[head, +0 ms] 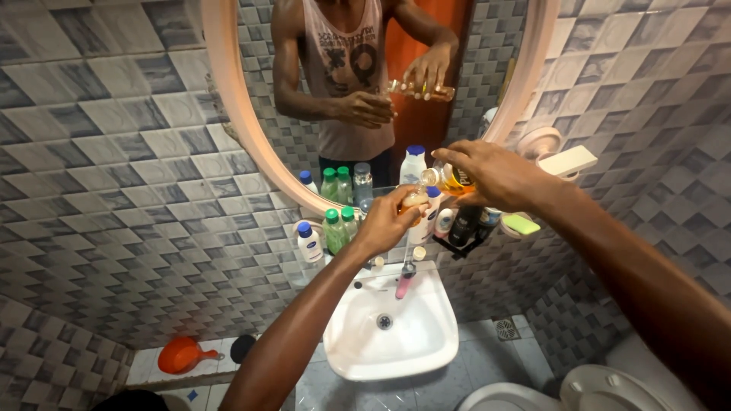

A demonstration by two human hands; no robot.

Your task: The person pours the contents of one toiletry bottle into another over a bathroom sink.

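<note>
Head view: the right hand (487, 173) is wrapped round an amber bottle (451, 180), tipped nearly flat, its long axis running nine o'clock with the mouth toward the left hand (392, 219). The left hand is cupped, loosely curled around something pale I cannot identify, just below the mouth, above the white basin (396, 335).

bottles (335, 228) crowd shelf, sink (426, 342) basin open
</note>
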